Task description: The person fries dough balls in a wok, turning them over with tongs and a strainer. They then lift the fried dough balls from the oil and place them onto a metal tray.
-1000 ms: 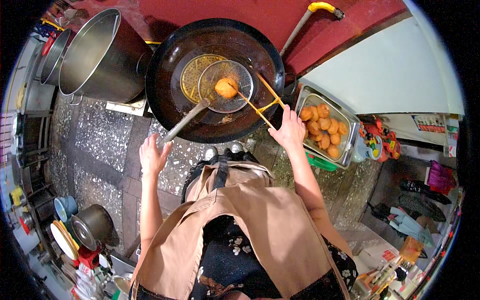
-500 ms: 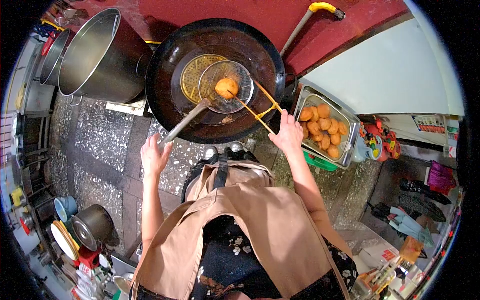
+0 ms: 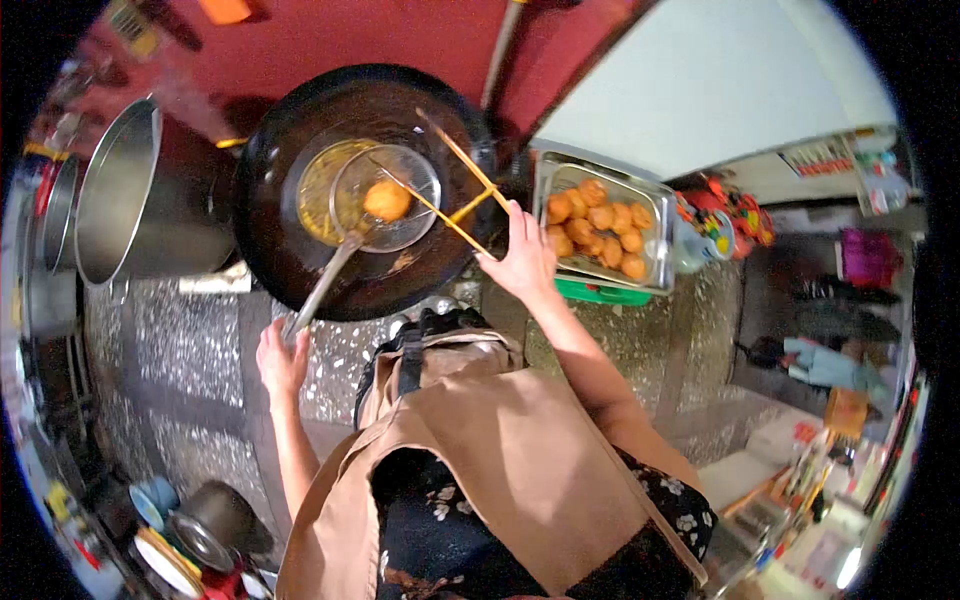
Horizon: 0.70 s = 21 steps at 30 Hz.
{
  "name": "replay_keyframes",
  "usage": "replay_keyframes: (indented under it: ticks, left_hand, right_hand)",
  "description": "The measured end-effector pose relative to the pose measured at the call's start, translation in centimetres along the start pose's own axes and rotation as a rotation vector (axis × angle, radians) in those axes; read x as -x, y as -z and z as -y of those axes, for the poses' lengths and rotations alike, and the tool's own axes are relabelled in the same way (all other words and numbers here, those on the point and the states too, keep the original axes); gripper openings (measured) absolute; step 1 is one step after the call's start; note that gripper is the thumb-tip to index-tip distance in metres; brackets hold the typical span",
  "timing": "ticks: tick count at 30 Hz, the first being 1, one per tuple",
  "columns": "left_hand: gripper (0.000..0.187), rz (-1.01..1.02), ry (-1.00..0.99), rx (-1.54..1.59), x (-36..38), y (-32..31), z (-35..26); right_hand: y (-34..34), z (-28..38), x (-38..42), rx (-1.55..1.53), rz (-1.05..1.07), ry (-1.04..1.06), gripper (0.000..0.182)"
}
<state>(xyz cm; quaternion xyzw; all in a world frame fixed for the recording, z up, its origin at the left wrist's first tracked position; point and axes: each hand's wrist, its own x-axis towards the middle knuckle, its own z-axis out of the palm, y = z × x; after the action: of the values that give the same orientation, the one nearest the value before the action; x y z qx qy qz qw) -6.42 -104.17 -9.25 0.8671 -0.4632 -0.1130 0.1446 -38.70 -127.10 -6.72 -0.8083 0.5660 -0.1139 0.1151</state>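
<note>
A large dark wok [image 3: 270, 260] holds some oil and a round perforated metal plate [image 3: 318, 185]. Over it is a wire strainer [image 3: 400, 225] with one golden fried ball [image 3: 387, 201] in it. My left hand [image 3: 284, 358] is wrapped round the end of the strainer's handle. My right hand [image 3: 521, 255] grips wooden tongs [image 3: 468, 208], whose two tips are spread apart above the strainer, one near the ball and one beyond the mesh rim. To the right, a metal tray [image 3: 657, 225] holds several fried balls [image 3: 600, 217].
A tall metal pot [image 3: 170, 200] stands left of the wok. Under the tray is a green container [image 3: 605, 293]. A lidded pot [image 3: 222, 520] is at the lower left. A red wall [image 3: 370, 35] rises behind the wok.
The view has turned and shifted, so the wok and tray appear further left. The tongs' tips are wider apart, and one no longer touches the ball. Both hands keep their holds.
</note>
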Motion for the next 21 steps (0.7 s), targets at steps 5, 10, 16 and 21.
replay_keyframes:
  ticks: [5,10,16,21]
  left_hand:
    - [0.043,-0.062,-0.094,0.068,-0.7,-0.2,-0.8]
    - [0.043,-0.171,-0.186,0.153,-1.8,0.1,-3.5]
    - [0.042,-0.108,-0.258,0.134,-2.1,1.0,-6.9]
    - [0.043,-0.039,-0.261,0.09,-2.7,0.2,-8.4]
  right_hand:
    - [0.0,-2.2,0.1,-0.622,-0.392,-0.358,0.091]
    - [-5.5,-12.4,0.6,-0.646,-0.633,-0.69,0.09]
    - [-7.1,-20.9,3.1,-0.341,-0.414,-1.182,0.098]
    - [-7.7,-26.3,3.4,-0.173,-0.211,-1.04,0.103]
